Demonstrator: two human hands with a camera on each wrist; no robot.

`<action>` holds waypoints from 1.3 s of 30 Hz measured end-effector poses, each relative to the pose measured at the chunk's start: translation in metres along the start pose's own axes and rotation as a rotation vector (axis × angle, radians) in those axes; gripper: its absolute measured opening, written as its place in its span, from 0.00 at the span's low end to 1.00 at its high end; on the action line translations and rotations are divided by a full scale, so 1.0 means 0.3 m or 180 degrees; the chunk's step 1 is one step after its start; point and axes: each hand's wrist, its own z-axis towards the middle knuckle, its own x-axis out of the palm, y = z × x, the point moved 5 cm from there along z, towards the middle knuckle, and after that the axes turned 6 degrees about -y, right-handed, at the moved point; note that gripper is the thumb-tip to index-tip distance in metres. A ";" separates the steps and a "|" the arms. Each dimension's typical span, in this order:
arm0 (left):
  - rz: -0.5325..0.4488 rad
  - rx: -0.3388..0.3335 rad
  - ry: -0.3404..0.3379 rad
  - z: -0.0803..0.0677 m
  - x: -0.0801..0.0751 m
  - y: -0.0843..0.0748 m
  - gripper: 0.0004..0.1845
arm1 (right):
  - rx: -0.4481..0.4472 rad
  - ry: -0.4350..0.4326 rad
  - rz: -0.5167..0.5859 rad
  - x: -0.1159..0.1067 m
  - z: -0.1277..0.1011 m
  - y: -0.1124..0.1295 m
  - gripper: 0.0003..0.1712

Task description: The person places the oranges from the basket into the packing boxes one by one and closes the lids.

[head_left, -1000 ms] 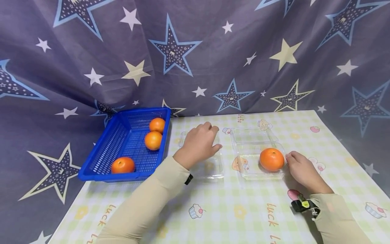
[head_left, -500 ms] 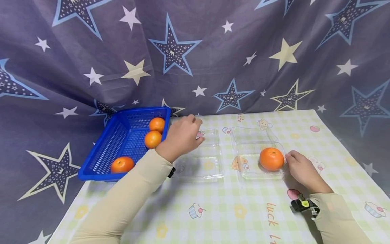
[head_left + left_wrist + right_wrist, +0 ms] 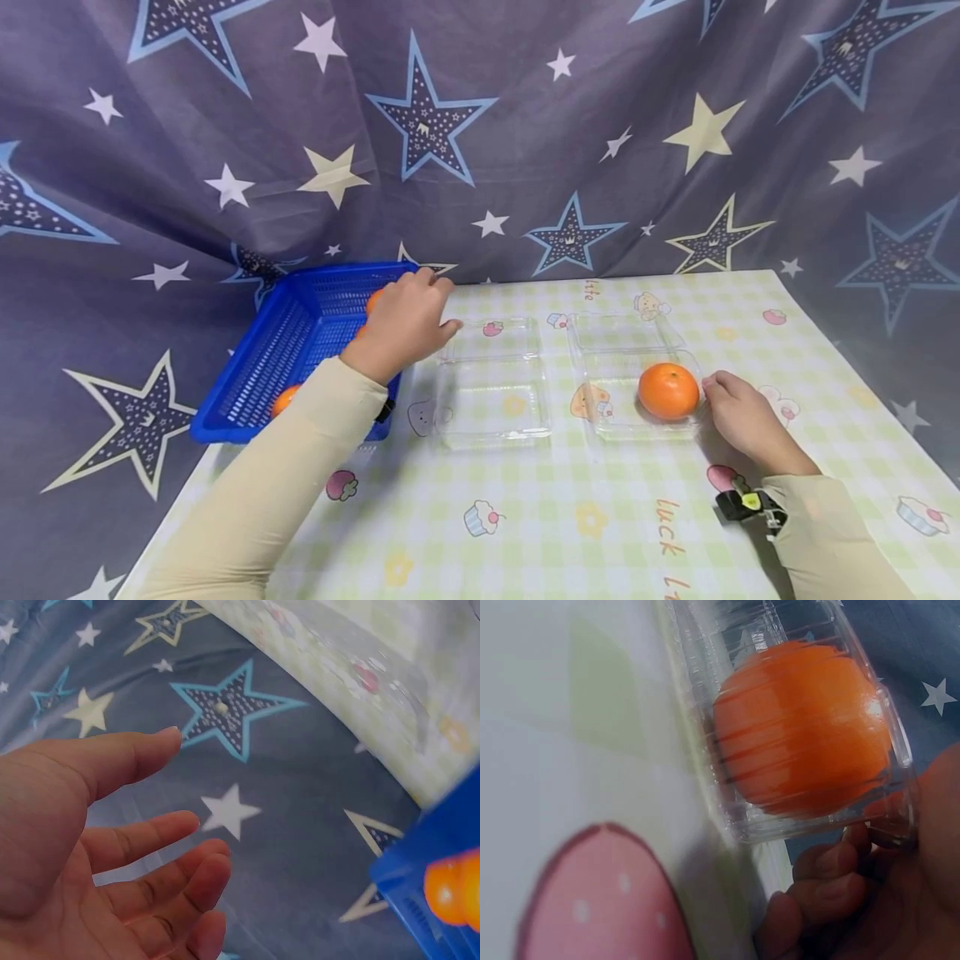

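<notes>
Tablecloth [image 3: 555,533]: orange [image 3: 669,392] beside right fingers [image 3: 717,385].

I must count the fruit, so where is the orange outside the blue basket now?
In the head view, the orange is right of centre, in the near part of the right clear container, just left of the right hand.

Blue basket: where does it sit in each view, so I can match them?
Head: left of centre, the blue basket partly behind the left hand.
Left wrist: lower right, cut off by the frame, orange fruit showing in it.
Right wrist: not in it.
Shared landmark: the star-print cloth, in all three.
</notes>
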 end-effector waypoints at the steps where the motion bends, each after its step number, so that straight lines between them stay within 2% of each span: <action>1: 0.0009 -0.0027 0.0006 -0.003 0.000 0.013 0.27 | -0.0006 0.0001 0.0003 0.000 0.000 0.000 0.24; 8: 0.0024 -0.0140 0.0066 -0.013 0.007 0.089 0.27 | -0.0004 -0.0011 0.0017 -0.001 0.000 0.000 0.24; 16: 0.0037 -0.0345 0.0257 -0.018 0.032 0.162 0.29 | 0.0020 -0.0024 0.0034 -0.002 0.001 -0.002 0.24; 29: -0.0015 -0.0631 0.0409 -0.035 0.097 0.262 0.26 | -0.0012 -0.0069 0.0020 -0.001 -0.003 0.000 0.24; 39: -0.0186 -0.0929 0.0678 -0.055 0.158 0.347 0.31 | -0.0018 -0.0068 0.0046 0.000 0.003 -0.003 0.24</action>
